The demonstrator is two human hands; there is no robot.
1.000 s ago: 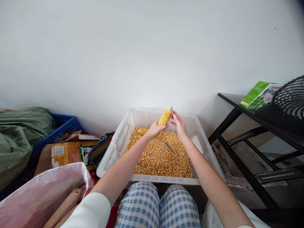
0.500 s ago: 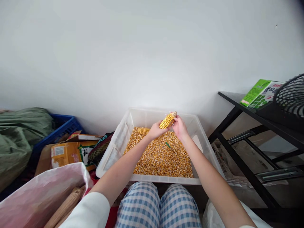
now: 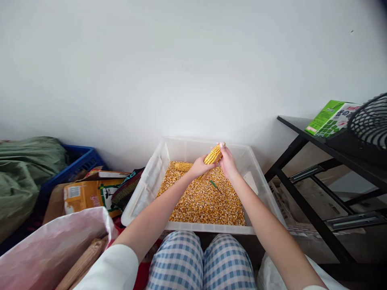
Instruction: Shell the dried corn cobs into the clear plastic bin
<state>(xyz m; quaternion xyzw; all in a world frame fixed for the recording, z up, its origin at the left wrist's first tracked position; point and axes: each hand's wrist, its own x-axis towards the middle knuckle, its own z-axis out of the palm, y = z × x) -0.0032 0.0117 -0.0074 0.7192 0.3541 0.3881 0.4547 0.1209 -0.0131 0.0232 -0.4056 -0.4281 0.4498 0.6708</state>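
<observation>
A yellow corn cob (image 3: 213, 155) is held tilted above a clear plastic bin (image 3: 208, 229). My left hand (image 3: 200, 166) wraps round its lower end. At the upper end, my right hand (image 3: 226, 161) is closed on the cob, with the thumb near its tip. Loose corn kernels (image 3: 205, 205) fill much of the bin. A second corn cob (image 3: 183, 166) lies on the kernels, left of my left hand. On the kernels below my hands is a small green strip (image 3: 214, 185); what it belongs to I cannot tell.
At lower left a white sack (image 3: 60, 237) holds bare cobs (image 3: 83, 262). Behind it are an orange package (image 3: 83, 195) and a blue crate (image 3: 87, 155) with green cloth. On the right, a black metal frame (image 3: 302, 201) carries a green-and-white box (image 3: 331, 119) and a black fan (image 3: 370, 123).
My right hand has shifted along the cob's upper end, its thumb now covering more of the tip. My left hand keeps its grip, barely moved.
</observation>
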